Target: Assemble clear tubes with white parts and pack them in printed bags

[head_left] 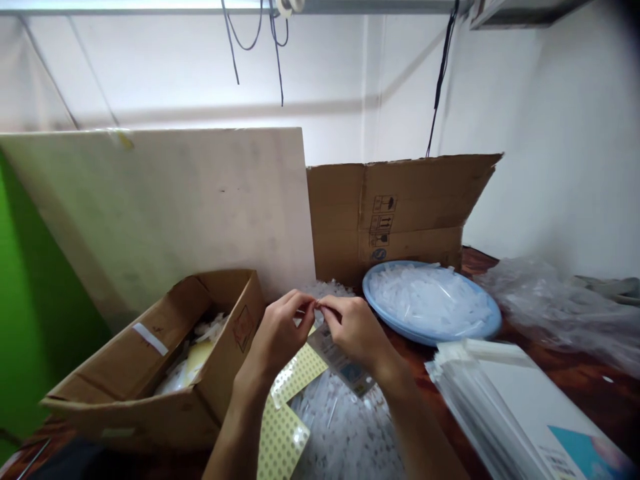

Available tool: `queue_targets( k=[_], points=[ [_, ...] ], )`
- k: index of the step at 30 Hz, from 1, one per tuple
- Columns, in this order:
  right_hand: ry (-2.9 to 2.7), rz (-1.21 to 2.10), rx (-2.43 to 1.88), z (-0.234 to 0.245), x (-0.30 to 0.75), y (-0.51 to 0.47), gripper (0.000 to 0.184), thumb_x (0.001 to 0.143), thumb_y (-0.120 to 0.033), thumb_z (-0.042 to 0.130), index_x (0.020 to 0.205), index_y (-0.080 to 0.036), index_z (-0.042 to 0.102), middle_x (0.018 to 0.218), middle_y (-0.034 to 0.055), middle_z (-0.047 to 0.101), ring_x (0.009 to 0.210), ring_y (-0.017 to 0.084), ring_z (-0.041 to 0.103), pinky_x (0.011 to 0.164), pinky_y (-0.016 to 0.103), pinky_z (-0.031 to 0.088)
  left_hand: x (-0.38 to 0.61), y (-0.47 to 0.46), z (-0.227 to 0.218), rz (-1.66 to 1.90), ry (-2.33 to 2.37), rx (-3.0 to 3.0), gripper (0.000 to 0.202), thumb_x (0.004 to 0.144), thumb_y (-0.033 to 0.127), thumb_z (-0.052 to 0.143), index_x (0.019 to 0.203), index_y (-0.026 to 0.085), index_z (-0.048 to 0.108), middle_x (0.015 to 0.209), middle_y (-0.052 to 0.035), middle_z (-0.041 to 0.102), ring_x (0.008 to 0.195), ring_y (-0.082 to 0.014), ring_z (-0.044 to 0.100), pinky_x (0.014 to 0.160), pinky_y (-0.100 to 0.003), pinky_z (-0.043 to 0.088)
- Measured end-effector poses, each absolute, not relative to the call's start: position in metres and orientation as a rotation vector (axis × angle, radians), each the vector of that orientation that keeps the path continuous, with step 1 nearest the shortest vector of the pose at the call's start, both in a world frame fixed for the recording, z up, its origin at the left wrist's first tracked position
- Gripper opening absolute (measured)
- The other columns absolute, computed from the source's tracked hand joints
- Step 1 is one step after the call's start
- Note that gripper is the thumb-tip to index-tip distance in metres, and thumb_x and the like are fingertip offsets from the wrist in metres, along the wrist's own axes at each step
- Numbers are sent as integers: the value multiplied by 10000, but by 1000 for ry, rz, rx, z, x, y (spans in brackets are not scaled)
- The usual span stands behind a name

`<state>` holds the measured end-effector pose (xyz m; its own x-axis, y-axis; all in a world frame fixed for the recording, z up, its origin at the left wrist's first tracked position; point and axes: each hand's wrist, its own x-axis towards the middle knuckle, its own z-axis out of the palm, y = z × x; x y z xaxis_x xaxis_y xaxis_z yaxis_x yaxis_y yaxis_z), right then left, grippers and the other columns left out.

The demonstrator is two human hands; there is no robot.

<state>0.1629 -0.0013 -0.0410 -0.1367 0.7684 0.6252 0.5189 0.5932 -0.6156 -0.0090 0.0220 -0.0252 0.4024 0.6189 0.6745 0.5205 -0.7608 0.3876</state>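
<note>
My left hand [286, 328] and my right hand [356, 331] meet at the fingertips in the middle of the view. Both are closed in a pinch, thumb against fingers. Whatever sits between the fingertips is too small to make out. Below my right hand hangs a flat printed packet [345, 365], partly hidden by that hand; I cannot tell whether the hand grips it. Yellow sheets [284, 437] with rows of round dots lie under my left wrist. A heap of small clear plastic pieces [345, 427] spreads beneath both hands.
An open cardboard box [220, 393] with scraps inside stands at left. A blue basin [370, 293] full of translucent pieces is at right, before a cardboard panel [415, 207]. Nearer lies a stack of white printed packages [525, 393]. Clear plastic film [560, 313] lies far right.
</note>
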Motion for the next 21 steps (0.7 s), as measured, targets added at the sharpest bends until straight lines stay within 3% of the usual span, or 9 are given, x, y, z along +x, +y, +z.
queue_targets(
  k=[11, 21],
  points=[
    [-1713, 507, -925, -37, 161, -4, 245, 969, -191, 573, 1008, -232, 811, 882, 21, 784, 752, 185, 695, 695, 288, 499, -18, 15, -15, 1259, 1061, 2163, 175, 958, 301, 604, 878, 166, 680, 800, -40, 721, 713, -159, 671, 656, -245, 516],
    [-1417, 658, -954, -39, 163, -3, 220, 960, -363, 621, 952, -192, 760, 762, 21, 708, 696, 190, 667, 629, 277, 495, -50, 6, 6, 1620, 1336, 1627, 284, 865, 426, 696, 914, 150, 738, 705, -35, 722, 637, -172, 667, 585, -242, 496]
  ],
)
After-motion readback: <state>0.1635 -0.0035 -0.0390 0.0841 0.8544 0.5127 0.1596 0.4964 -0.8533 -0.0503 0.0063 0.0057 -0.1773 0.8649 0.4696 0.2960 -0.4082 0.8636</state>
